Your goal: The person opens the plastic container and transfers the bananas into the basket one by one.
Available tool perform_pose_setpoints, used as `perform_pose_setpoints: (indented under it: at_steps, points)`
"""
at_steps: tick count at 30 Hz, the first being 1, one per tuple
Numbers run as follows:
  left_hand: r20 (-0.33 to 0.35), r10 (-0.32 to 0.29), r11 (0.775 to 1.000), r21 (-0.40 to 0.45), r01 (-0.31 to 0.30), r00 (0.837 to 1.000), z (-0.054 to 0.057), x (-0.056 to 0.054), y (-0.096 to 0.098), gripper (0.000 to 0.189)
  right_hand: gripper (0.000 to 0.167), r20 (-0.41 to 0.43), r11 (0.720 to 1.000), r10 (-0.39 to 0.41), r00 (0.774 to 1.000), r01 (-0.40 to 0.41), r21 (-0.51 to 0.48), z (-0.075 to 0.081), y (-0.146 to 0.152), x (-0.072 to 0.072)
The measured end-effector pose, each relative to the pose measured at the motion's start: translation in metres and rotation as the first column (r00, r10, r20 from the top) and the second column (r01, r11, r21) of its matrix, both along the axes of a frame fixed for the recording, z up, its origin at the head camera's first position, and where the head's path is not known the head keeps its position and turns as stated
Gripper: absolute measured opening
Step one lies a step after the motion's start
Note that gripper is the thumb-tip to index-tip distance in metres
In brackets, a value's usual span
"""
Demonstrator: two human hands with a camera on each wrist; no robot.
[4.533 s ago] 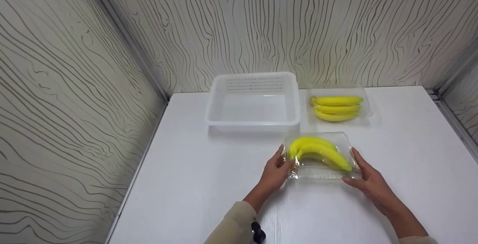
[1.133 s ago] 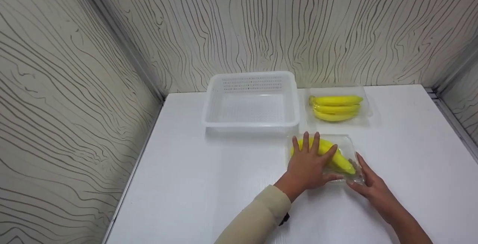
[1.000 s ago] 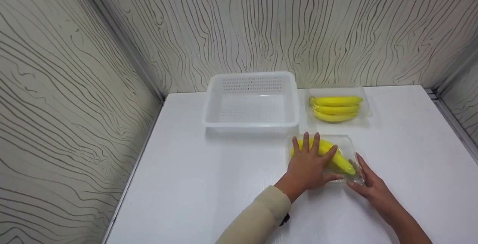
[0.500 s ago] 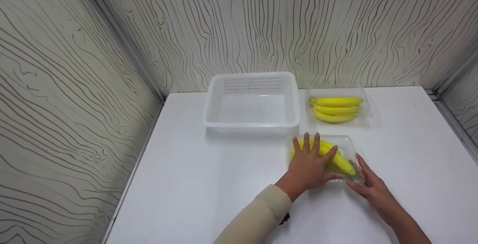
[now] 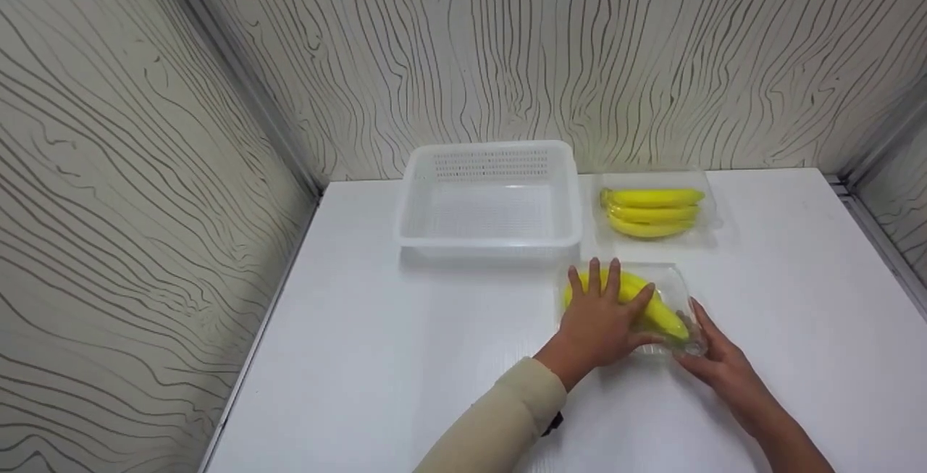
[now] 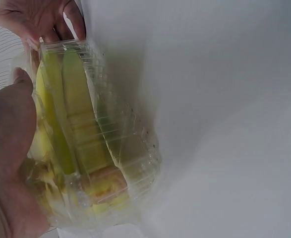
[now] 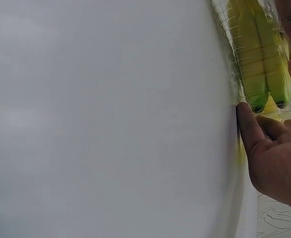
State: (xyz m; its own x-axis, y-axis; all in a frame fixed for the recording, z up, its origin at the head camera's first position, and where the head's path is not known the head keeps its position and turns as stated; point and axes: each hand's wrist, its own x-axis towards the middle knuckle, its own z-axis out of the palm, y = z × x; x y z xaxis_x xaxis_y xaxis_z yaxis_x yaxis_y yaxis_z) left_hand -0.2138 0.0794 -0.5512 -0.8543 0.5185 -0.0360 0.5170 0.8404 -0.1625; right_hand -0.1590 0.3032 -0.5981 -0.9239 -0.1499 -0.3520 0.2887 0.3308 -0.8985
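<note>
A clear plastic clamshell box (image 5: 673, 281) with yellow bananas (image 5: 664, 319) inside stands near the middle of the white table. My left hand (image 5: 597, 324) rests on its lid with fingers spread and straight, covering part of the fruit. At the box's right end, my right hand (image 5: 722, 363) holds the corner between thumb and fingers. The left wrist view shows the ribbed side of the box (image 6: 135, 148), which looks tilted or raised there. In the right wrist view, the green banana tips (image 7: 266, 101) lie close to my right fingers.
Behind the hands, a white perforated basket (image 5: 489, 241) with nothing in it sits against the patterned back wall (image 5: 463, 45). To its right is a second clear box with several bananas (image 5: 655, 214). Another patterned wall (image 5: 137, 190) runs along the left table edge.
Since the earliest frame, my left hand has gone from the box's left end to flat on top of the lid. Over the last second both hands and the box have stayed still.
</note>
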Motion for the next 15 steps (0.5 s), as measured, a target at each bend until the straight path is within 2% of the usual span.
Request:
perform_pose_setpoints:
  at_steps: [9,15]
  points:
    - [0.014,0.004,1.000,-0.006,-0.004,1.000,0.0008,0.0002,0.0008,0.077,0.100,-0.002,0.998,0.012,1.000,-0.012,0.060,-0.0004,0.0013,-0.0002]
    - [0.015,0.011,1.000,0.002,-0.011,1.000,0.0005,-0.0007,0.0022,0.077,0.100,-0.012,0.998,0.025,1.000,-0.025,0.064,-0.0001,0.0030,0.0005]
